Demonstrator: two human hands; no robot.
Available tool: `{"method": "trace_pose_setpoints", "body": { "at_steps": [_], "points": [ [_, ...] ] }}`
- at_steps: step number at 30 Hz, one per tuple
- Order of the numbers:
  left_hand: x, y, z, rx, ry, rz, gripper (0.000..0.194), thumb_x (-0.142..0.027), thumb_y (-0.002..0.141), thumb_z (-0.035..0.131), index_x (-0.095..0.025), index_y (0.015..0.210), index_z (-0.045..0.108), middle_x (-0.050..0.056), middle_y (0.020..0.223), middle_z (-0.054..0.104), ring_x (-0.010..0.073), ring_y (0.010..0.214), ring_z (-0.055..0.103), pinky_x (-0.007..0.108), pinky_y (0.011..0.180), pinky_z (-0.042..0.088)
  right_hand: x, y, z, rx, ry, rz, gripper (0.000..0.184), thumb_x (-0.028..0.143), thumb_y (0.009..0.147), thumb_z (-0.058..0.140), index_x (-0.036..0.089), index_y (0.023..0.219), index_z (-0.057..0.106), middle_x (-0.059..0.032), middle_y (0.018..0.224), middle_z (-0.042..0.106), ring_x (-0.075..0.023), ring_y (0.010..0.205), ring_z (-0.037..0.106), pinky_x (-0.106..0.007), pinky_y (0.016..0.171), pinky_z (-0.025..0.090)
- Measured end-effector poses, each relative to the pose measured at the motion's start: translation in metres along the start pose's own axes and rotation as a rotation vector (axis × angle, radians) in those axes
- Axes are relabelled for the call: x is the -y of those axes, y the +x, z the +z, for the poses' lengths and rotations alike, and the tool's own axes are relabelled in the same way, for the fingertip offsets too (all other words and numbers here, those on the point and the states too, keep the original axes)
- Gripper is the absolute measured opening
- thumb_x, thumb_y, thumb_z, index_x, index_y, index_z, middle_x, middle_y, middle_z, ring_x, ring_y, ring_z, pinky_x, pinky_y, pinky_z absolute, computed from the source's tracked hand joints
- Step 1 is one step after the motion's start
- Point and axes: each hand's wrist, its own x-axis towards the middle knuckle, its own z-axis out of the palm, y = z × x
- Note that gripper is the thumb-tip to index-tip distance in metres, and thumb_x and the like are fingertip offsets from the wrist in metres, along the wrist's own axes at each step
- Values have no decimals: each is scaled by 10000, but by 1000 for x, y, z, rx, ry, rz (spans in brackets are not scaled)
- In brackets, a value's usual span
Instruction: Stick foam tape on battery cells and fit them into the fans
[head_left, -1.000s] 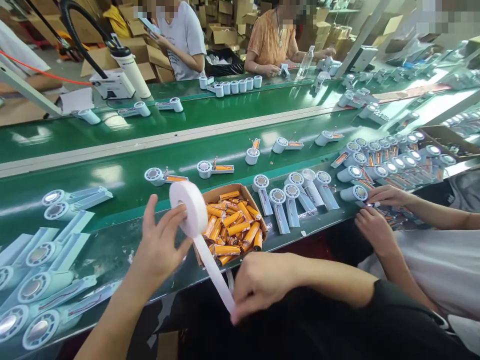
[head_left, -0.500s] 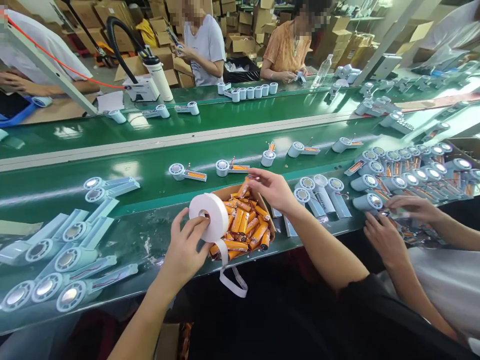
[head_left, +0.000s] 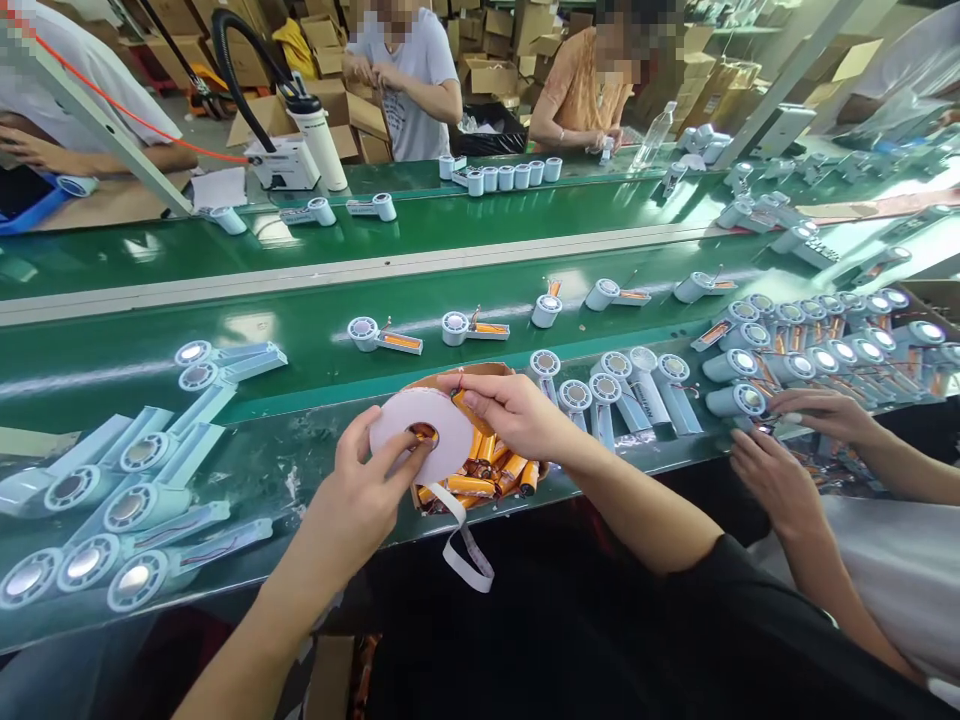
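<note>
My left hand (head_left: pixel 358 498) grips a white tape roll (head_left: pixel 421 432), held flat side up over the near edge of the green table. A loose strip of tape (head_left: pixel 465 545) hangs from it in a loop. My right hand (head_left: pixel 510 412) pinches an orange battery cell (head_left: pixel 466 409) with thin wires, right against the roll's upper edge. Under both hands sits a small cardboard box (head_left: pixel 480 372) filled with several more orange cells (head_left: pixel 491 470).
Pale blue handheld fan housings (head_left: pixel 127 470) lie in rows at left and more (head_left: pixel 810 340) pile up at right. A co-worker's hands (head_left: pixel 780 450) work at my right. Fan units ride the green belt (head_left: pixel 300 320). People stand across the far belt among cardboard boxes.
My right hand lifted a cell from the box and drew back to the tape roll. My left hand tilted the roll flatter, face up.
</note>
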Motion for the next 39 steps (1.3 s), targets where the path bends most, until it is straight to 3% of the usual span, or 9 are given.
{"method": "trace_pose_setpoints", "body": {
  "at_steps": [6, 10, 15, 20, 22, 24, 29, 34, 39],
  "points": [
    [7, 6, -11, 35, 55, 60, 668, 63, 817, 573, -294, 1355, 742, 64, 1291, 740, 418, 1522, 426, 483, 1007, 683, -1, 2, -22, 167, -266, 60, 474, 329, 977, 700, 185, 1429, 706, -61, 1052, 805, -247, 1017, 757, -366, 927, 595],
    [8, 14, -12, 51, 20, 37, 647, 41, 875, 574, -332, 1380, 729, 54, 1288, 727, 387, 1506, 491, 455, 1034, 665, -20, 1, -7, 167, 30, 116, 329, 279, 929, 718, 182, 1238, 774, -26, 982, 793, -194, 932, 751, -316, 868, 599],
    [-20, 11, 4, -44, -61, -35, 483, -18, 905, 648, -252, 1312, 761, 104, 1150, 754, 451, 1538, 419, 560, 1079, 632, -49, 1, 6, -415, 544, 99, 439, 479, 903, 780, 236, 1263, 708, -63, 1073, 808, -212, 984, 786, -342, 848, 660],
    [-21, 17, 16, 254, -356, -92, 646, -249, 854, 853, -249, 1475, 673, 115, 1334, 746, 446, 1575, 382, 609, 1208, 520, -40, 36, -78, -948, 514, -258, 312, 529, 942, 762, 334, 1186, 749, -35, 1291, 769, -219, 1198, 761, -335, 887, 684],
    [21, 30, 17, 480, -512, -116, 779, -475, 794, 912, -297, 1506, 650, 87, 1472, 696, 414, 1567, 416, 562, 1232, 494, -37, 46, -91, -858, 506, -273, 326, 468, 920, 818, 367, 1222, 743, 6, 1368, 751, -213, 1228, 756, -329, 917, 684],
    [84, 38, 18, 605, -524, -261, 549, -581, 910, 761, -339, 1402, 726, 38, 1446, 721, 324, 1445, 570, 448, 1185, 525, -37, 46, -84, -721, 491, -236, 379, 429, 873, 885, 374, 1223, 751, 17, 1358, 769, -192, 1129, 792, -307, 899, 689],
    [225, 10, 23, 483, 32, -846, 378, -411, 1000, 524, -190, 1082, 820, 186, 1290, 745, 416, 1369, 550, 592, 1154, 468, -40, 32, -56, -550, 409, -129, 405, 423, 856, 914, 344, 1224, 767, -19, 1224, 830, -195, 971, 833, -332, 866, 708],
    [251, -15, 48, 532, 50, -764, 259, -226, 934, 548, -228, 960, 805, 149, 1245, 747, 372, 1370, 498, 519, 1159, 469, -39, 77, -44, -386, 294, -147, 416, 449, 912, 851, 322, 1286, 720, -47, 1160, 840, -216, 1027, 821, -386, 905, 688],
    [242, 13, 84, 602, -64, -637, 251, -154, 883, 577, -233, 922, 812, 115, 1320, 754, 361, 1382, 538, 456, 1052, 537, -59, 176, 28, -65, 140, -88, 415, 383, 891, 835, 224, 1255, 716, -15, 926, 827, -178, 859, 794, -328, 837, 645]
  ]
}}
